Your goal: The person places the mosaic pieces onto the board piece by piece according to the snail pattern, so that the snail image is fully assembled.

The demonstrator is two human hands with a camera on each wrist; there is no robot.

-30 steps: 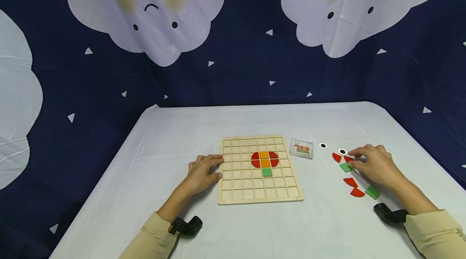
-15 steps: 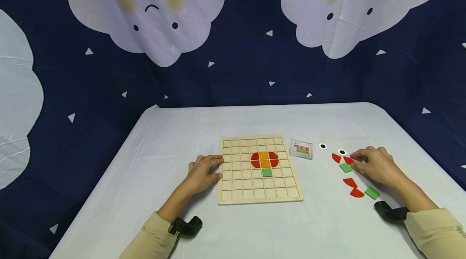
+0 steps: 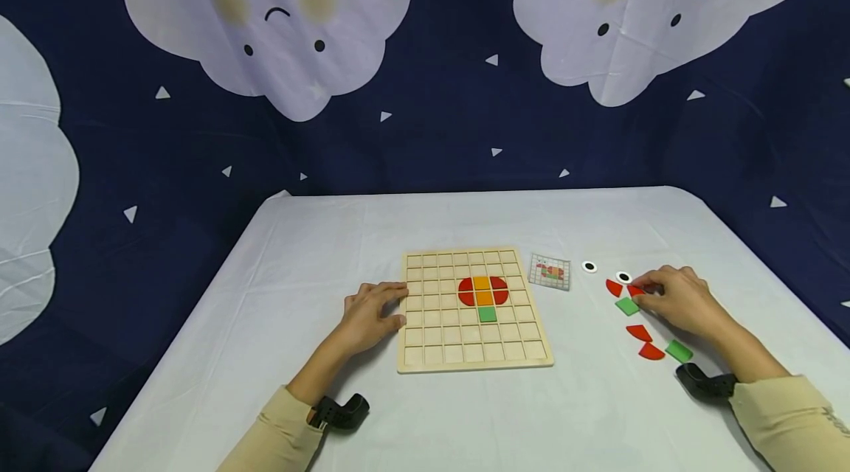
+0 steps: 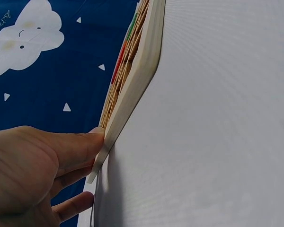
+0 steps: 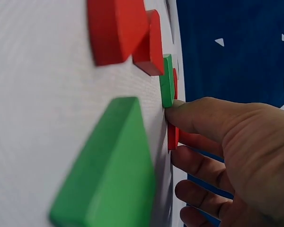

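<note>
My left hand (image 3: 372,313) rests against the left edge of a wooden grid board (image 3: 438,355), its thumb (image 4: 83,144) touching the rim. On the board lie red quarter-circle pieces (image 3: 466,292), orange squares (image 3: 482,283) and a green square (image 3: 488,314). At the right, the thumb and fingers of my right hand (image 3: 680,301) pinch a red quarter-circle piece (image 5: 173,137), partly hidden by the fingers. A green square (image 3: 627,306) lies beside the thumb, with another red quarter-circle piece (image 3: 614,287) to the left.
A small pattern card (image 3: 550,271) lies right of the board. Two black-and-white eye discs (image 3: 589,266) sit beyond the loose pieces. Nearer me are two red quarter-circle pieces (image 3: 651,351) and a green square (image 3: 679,351). A navy cloth with clouds (image 3: 425,125) hangs behind the white-covered table.
My right hand drew back slightly from beside the eye disc, then moved left again onto the red piece. The green square beside the thumb shifted slightly left. My left hand stayed put.
</note>
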